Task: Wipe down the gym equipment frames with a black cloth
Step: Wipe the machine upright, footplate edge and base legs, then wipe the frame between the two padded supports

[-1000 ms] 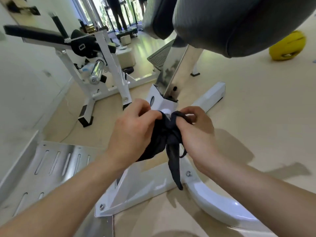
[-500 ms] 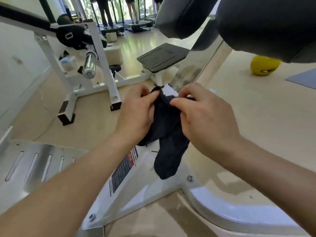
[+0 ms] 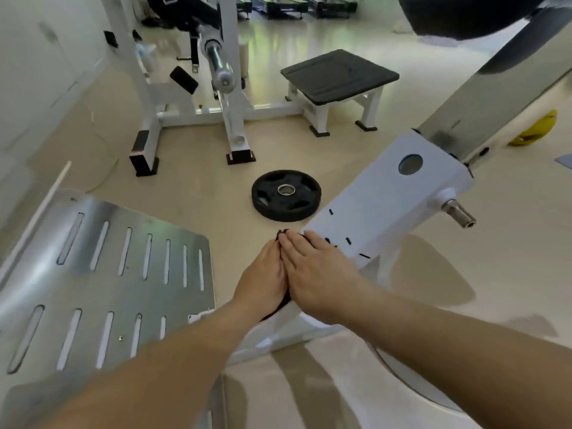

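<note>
1. On the lower end of the sloping white frame, your left hand and right hand lie side by side, touching along their inner edges.
2. Fingers: both sets are laid out straight and flat, released rather than clenched, and they press down on the cloth beneath them.
3. Black cloth: it is trapped between your palms and the frame and almost wholly hidden. Only a small dark edge shows past the fingertips, with a sliver between the wrists.
4. Your left hand sits along the frame's left edge. Your right hand covers the top face, just beside several short black slot marks.
5. Upper end of the frame: a round hole in the top face, a chrome pin projecting to the right, and a chrome post rising towards a dark pad at the top right.
6. Floor: a black weight plate lies flat just beyond your fingertips, beside the frame and apart from your hands.
7. A slotted metal footplate lies to the left of your left forearm.
8. Farther back stand a white rack and a black-topped step platform. A yellow ball is partly hidden behind the post.
</note>
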### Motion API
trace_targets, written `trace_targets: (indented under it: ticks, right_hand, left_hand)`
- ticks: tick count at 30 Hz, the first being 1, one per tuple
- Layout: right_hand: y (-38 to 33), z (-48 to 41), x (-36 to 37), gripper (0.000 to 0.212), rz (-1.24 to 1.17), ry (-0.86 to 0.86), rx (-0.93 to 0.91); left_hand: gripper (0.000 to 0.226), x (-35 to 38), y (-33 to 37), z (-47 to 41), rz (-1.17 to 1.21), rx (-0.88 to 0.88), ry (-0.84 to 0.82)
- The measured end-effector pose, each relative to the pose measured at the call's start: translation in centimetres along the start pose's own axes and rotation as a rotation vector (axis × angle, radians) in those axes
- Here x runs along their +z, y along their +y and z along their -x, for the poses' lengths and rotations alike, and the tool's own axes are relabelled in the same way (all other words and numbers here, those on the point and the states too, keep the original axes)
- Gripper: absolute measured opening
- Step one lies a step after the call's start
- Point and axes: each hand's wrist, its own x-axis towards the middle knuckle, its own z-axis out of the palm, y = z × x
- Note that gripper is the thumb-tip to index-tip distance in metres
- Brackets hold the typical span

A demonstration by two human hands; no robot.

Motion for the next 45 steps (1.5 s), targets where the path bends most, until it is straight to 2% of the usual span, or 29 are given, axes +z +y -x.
trace_targets:
  ticks: [2,4,7,10,13,16,19,21,24,27,31,35,37,41,45]
  right_hand:
    - [-1.0,-0.6,0.4,0.06,0.028,-0.059,-0.082]
    - [0.4,-0.2,0.1,0.057,0.01,0.001,-0.128]
    - [4.4,0.0,-0.4,0.05,0.078,0.066,-0.065]
    - [5.1,-1.5,-0.3,0.059,0.145,0.051,0.0]
    - [2.2,-4.1,0.3,0.053,0.146,-0.005,-0.055]
    - [-1.5,-7.1,1.5,0.049,0.013,-0.125,-0.105]
    - [-3.4,-8.6,2.3,0.045,-0.081,-0.151,-0.125]
    - [-2.5,-7.8,1.6,0.041,-0.087,-0.173,-0.092]
    - [2.0,-5.3,-1.1,0.044,-0.057,-0.208,0.005]
    - [8.5,-2.1,-4.9,0.052,-0.073,-0.278,0.115]
    - [15.1,1.6,-10.7,0.038,-0.162,-0.336,0.168]
    - [20.1,6.0,-16.4,0.025,-0.269,-0.477,0.228]
    - [22.3,8.0,-18.9,0.026,-0.296,-0.477,0.247]
    - [25.1,9.9,-21.9,0.038,-0.319,-0.449,0.215]
    - [27.8,9.5,-22.9,0.029,-0.299,-0.534,0.243]
  left_hand:
    - [0.043,-0.3,-2.0,1.2,-0.002,0.0,-0.085]
    - [0.049,-0.1,-3.1,2.2,-0.004,-0.002,-0.122]
    - [0.058,0.2,-0.8,0.4,0.125,0.01,-0.089]
    - [0.057,0.2,1.4,-1.5,0.201,0.07,-0.069]
    - [0.032,0.5,-1.9,-0.4,0.169,-0.043,-0.091]
    - [0.025,0.9,-8.2,2.2,0.018,-0.218,-0.185]
    - [0.019,0.8,-9.4,3.1,0.084,-0.271,-0.158]
    - [0.026,0.5,-6.5,2.3,0.123,-0.284,-0.165]
    - [0.069,-0.9,0.9,0.7,0.193,-0.332,-0.248]
    - [0.087,-3.2,10.3,-1.2,0.308,-0.365,-0.352]
    - [0.077,-6.0,20.7,-3.9,0.438,-0.404,-0.365]
    - [0.035,-9.8,28.7,-5.5,0.582,-0.528,-0.445]
    - [0.042,-12.0,31.5,-6.0,0.665,-0.592,-0.415]
    - [0.058,-14.5,33.6,-7.8,0.643,-0.689,-0.294]
    - [0.055,-13.6,33.1,-9.9,0.657,-0.762,-0.357]
